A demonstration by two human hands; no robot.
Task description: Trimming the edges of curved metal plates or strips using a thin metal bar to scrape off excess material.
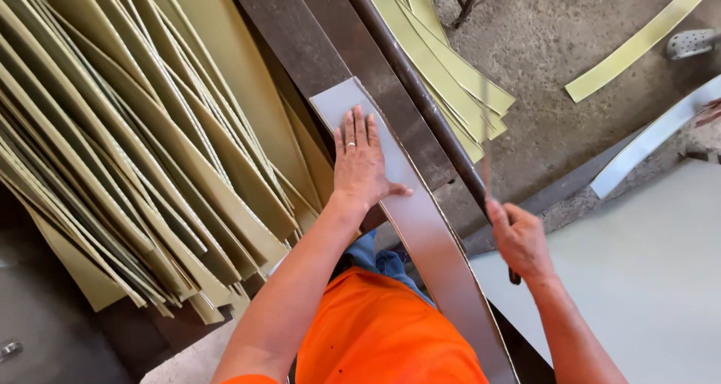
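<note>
My left hand (pixel 361 162) lies flat, fingers spread, on the far end of a long grey sheet strip (pixel 424 226) that runs over a dark metal bench (pixel 315 38). A ring shows on one finger. My right hand (pixel 520 241) is closed around a dark handle next to a long dark bar (pixel 420 98), with a thin blurred blade or rod (pixel 485 136) rising from it. The strip's near end passes over my orange shirt.
A big fan of yellowish-green strips (pixel 128 143) fills the left side. More such strips (pixel 451 61) lie past the bar, one alone (pixel 638 42) on the concrete floor. A pale sheet (pixel 646 271) lies at the right, a white curved strip (pixel 653 136) above it.
</note>
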